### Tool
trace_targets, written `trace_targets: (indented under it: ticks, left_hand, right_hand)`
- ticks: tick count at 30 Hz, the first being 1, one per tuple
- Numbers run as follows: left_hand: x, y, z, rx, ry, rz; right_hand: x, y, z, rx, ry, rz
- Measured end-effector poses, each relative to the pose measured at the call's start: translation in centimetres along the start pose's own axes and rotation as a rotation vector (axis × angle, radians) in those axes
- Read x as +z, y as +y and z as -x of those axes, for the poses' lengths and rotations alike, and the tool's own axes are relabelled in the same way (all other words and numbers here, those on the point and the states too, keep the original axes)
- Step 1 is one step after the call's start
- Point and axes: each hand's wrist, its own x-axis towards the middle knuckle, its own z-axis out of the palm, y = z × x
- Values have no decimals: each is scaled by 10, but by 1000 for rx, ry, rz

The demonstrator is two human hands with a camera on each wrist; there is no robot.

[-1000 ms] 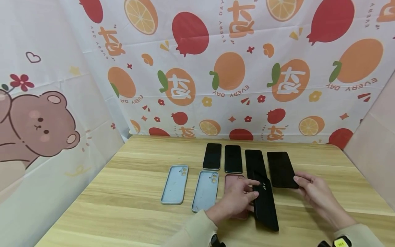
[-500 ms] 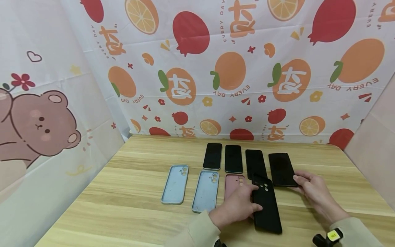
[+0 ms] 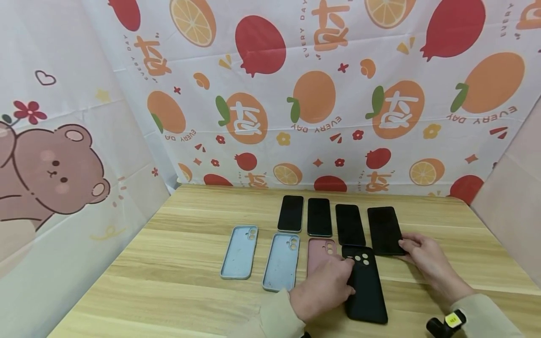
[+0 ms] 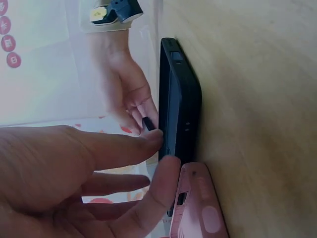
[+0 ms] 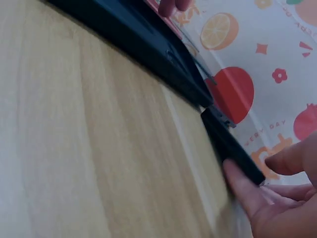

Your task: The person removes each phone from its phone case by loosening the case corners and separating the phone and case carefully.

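Note:
In the head view a black phone case point(image 3: 366, 292) lies flat on the table, its hollow side up and camera holes at the far end. My left hand point(image 3: 323, 287) is at the case's left edge; in the left wrist view the thumb and forefinger stand apart by its rim. My right hand point(image 3: 427, 263) pinches a black smartphone point(image 3: 384, 230) at its near right corner, thumb over the edge and a finger at its side. A pink phone case point(image 3: 319, 253) lies partly hidden under the left hand.
Three other black-screened smartphones, the left one point(image 3: 290, 213), the middle one point(image 3: 319, 217) and the right one point(image 3: 350, 224), lie in a row. Two light blue phone cases, an outer one point(image 3: 239, 252) and an inner one point(image 3: 281, 262), lie to the left. A fruit-print cloth point(image 3: 270, 112) hangs behind.
The black phone case has gone from tilted in my left hand to flat on the table, below the row of phones. The smartphone under my right hand has shifted only slightly.

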Motion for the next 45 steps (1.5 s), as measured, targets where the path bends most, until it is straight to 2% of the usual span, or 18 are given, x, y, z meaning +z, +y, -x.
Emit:
trace_targets:
  ticks: [3, 5, 12, 15, 23, 31, 35, 36, 38, 42, 45]
  left_hand:
    - [0, -2, 0, 48, 15, -93]
    - [1, -3, 1, 67, 17, -111]
    - [3, -8, 3, 116, 40, -115]
    - [4, -8, 3, 124, 58, -146]
    - [3, -7, 5, 133, 58, -179]
    - [5, -5, 7, 154, 58, -227]
    - [1, -7, 7, 125, -9, -155]
    - [-1, -8, 7, 111, -10, -141]
    - [-5, -11, 6, 88, 15, -108]
    - [-12, -27, 4, 118, 204, -132]
    - [-18, -42, 6, 126, 281, -154]
  right_hand:
    - [0, -6, 0, -24, 15, 168]
    - [0, -9, 1, -24, 22, 254]
    - [-2, -18, 0, 33, -24, 241]
    - [-1, -22, 0, 42, -56, 224]
    - [5, -27, 1, -4, -111, 252]
    - [10, -29, 5, -76, -100, 318]
    - [10, -30, 9, -119, -78, 391]
    - [10, -31, 11, -128, -71, 406]
    - [10, -32, 14, -142, -56, 432]
    - [10, -31, 20, -207, -17, 465]
    - [12, -31, 27, -262, 15, 504]
